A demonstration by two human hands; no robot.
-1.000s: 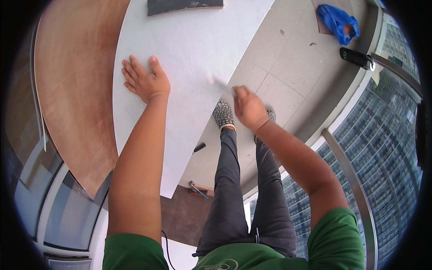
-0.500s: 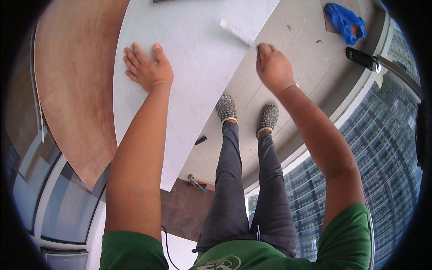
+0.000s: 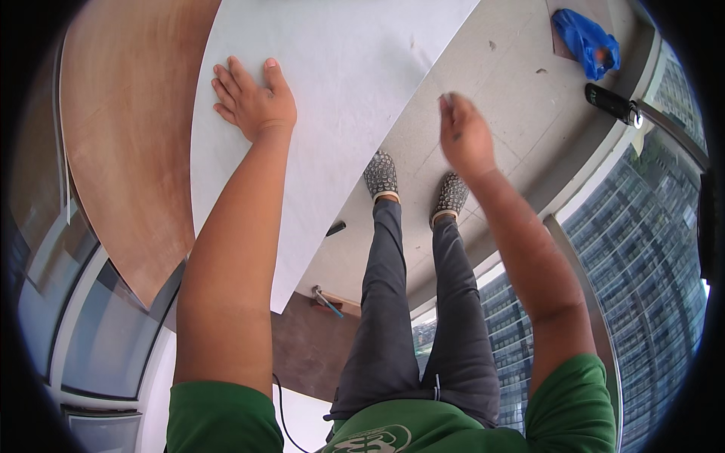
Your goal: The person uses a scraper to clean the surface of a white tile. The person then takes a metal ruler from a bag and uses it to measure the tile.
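At 11 o'clock, the bare left hand (image 3: pixel 258 102) lies palm down, fingers spread and gripping nothing, on a smooth white flat panel (image 3: pixel 332 121) with one curved and one straight edge. Toward half past one, the bare right hand (image 3: pixel 468 140), slightly blurred, hangs over the pale grey tiled floor (image 3: pixel 521 113), its fingers curled closed on a thin greyish tool (image 3: pixel 420 57). That tool streaks toward the hand's 11 o'clock, seen against the panel near its straight edge, too smeared to identify. Around 10 o'clock, a brown wooden sheet (image 3: pixel 136 151) borders the panel's curved side. At 2 o'clock lie a crumpled blue plastic bag (image 3: pixel 585 45) and a black cylindrical bottle (image 3: pixel 609 103).
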